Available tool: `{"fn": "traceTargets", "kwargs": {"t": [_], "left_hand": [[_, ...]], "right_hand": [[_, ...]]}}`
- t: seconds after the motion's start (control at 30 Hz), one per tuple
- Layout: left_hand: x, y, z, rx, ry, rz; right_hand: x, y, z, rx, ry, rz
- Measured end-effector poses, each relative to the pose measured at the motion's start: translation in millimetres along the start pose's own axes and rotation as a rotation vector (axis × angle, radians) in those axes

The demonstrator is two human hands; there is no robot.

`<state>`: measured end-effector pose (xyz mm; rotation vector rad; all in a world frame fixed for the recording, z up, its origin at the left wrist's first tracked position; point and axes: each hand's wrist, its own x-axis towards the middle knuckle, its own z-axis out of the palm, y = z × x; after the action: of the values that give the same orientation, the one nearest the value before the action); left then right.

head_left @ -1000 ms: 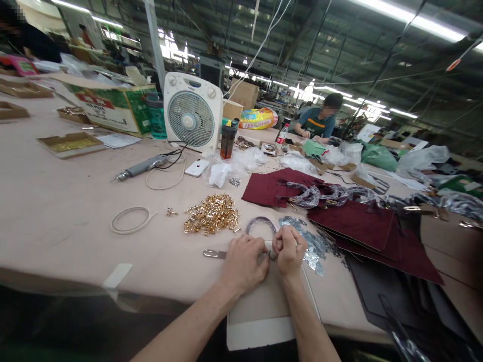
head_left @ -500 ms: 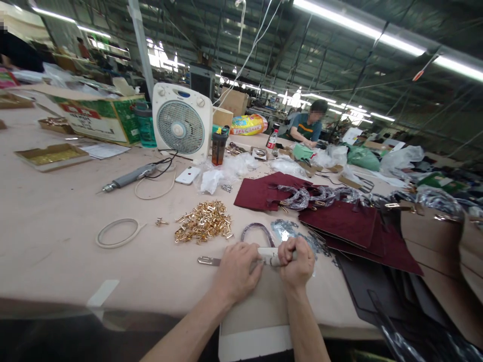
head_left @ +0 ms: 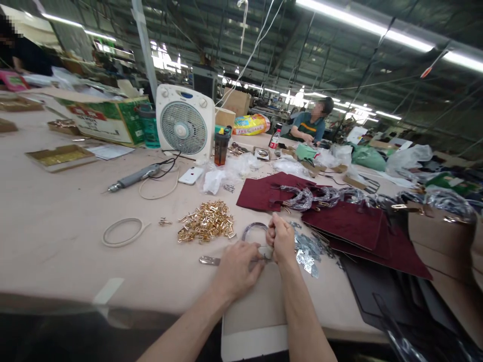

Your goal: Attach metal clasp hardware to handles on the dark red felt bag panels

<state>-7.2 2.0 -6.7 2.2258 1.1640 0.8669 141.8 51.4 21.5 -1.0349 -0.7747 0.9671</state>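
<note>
My left hand (head_left: pixel 237 266) is closed over the top edge of a beige bag panel (head_left: pixel 254 314), fingers bent and thumb toward the right. A strap with a metal end (head_left: pixel 209 260) sticks out left from under it. A plastic-wrapped dark handle (head_left: pixel 254 227) arches behind the hand. My right hand (head_left: pixel 281 236) is a fist, held upright, wrapped round a pale tool (head_left: pixel 266 252); its lower end shows beside my left fingertips, and the rest is hidden. Gold-coloured metal fittings (head_left: pixel 207 221) lie heaped to the left, and flat silver plates (head_left: pixel 307 249) lie scattered to the right.
Maroon bag pieces (head_left: pixel 343 221) lie stacked at right. A grey electric screwdriver (head_left: pixel 136 176), a phone (head_left: pixel 190 175) and a tape roll (head_left: pixel 123 232) are at left. Behind stand a box fan (head_left: pixel 184 123) and a drink cup (head_left: pixel 221 148). A co-worker (head_left: pixel 311 123) is across the table.
My right fist has turned from holding the pale tool lengthwise to an upright grip, moving left and up, closer to my left hand. More silver plates show. My left hand stays put.
</note>
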Motion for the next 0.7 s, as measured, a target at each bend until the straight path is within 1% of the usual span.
{"fn": "traceTargets", "kwargs": {"t": [0.1,0.27,0.37,0.47,0.6,0.67,0.7], "left_hand": [[-0.4,1.7,-1.0,0.02,-0.004,-0.02],[-0.6,4.9,-3.9,0.037,-0.034,-0.015],[-0.7,6.7,-5.7,0.054,-0.043,0.008],[-1.2,7.8,-6.8,0.077,-0.053,0.019],[-2.1,7.8,-6.4,0.083,-0.041,0.021],[-2.3,7.0,-5.8,0.078,-0.038,0.029],[-2.3,6.3,-5.5,0.075,-0.041,0.034]], "right_hand": [[-1.2,0.8,-0.4,0.003,-0.008,-0.002],[-15.4,2.5,-9.5,0.018,-0.004,-0.155],[-30.1,6.8,-17.0,-0.022,-0.052,-0.226],[-48.2,14.9,-23.4,-0.081,-0.098,-0.368],[-67.3,26.9,-27.6,-0.128,-0.119,-0.563],[-69.6,28.9,-27.1,-0.128,-0.124,-0.608],[-68.7,28.0,-26.2,-0.119,-0.126,-0.604]]}}
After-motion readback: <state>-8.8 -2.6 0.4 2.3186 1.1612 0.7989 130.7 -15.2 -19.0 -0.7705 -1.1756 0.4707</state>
